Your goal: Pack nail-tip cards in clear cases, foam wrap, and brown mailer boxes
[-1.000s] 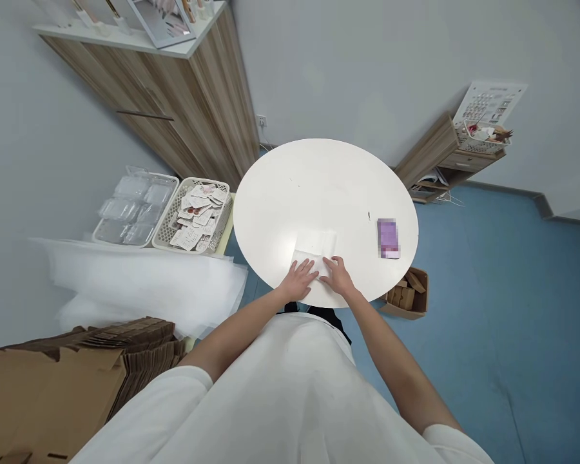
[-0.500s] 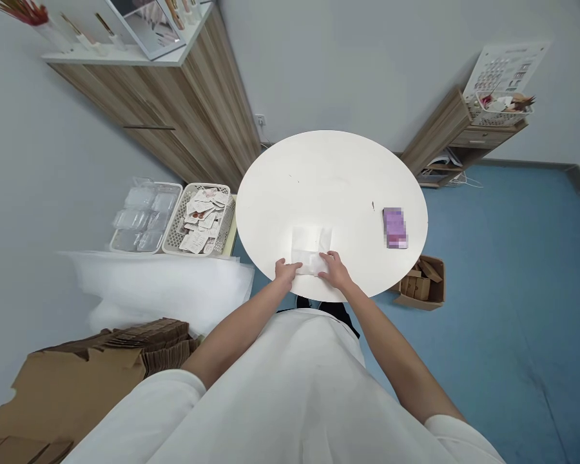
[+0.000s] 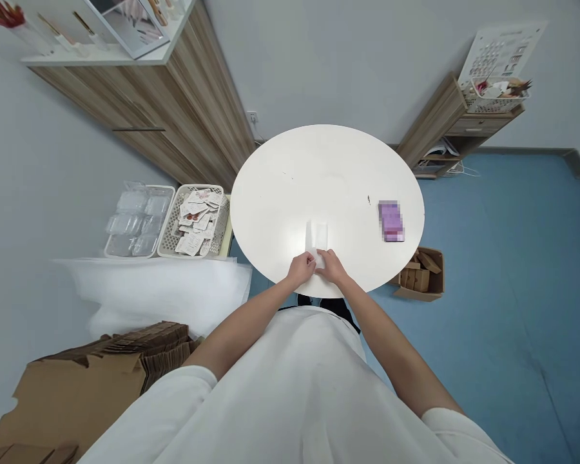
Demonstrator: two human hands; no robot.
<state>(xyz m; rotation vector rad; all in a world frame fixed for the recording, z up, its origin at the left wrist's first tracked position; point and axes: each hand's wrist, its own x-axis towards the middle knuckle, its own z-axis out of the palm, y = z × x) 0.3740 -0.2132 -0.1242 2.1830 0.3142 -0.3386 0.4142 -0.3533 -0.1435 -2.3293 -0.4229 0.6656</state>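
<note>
A thin, whitish wrapping sheet (image 3: 321,236) lies near the front edge of the round white table, folded into a narrow shape with a flap raised on its left. My left hand (image 3: 302,269) has its fingers curled and pinches the left side of the sheet. From the right, my right hand (image 3: 331,265) grips the sheet's near right part between thumb and fingers. Both hands almost meet over the near end, which they partly cover. Whether anything lies inside the folds cannot be made out.
On the round table (image 3: 270,206), a pixelated purple item (image 3: 391,221) lies at the right. Left of the table stand a basket of printed packets (image 3: 193,222), a tray of clear plastic packs (image 3: 140,219), white sheeting (image 3: 164,283) and flattened cardboard (image 3: 82,393). A carton (image 3: 423,293) sits at lower right.
The sheet's left side has been folded rightwards, so it looks narrower. My left hand has moved right and closed on it, near my right hand. The view has shifted slightly.
</note>
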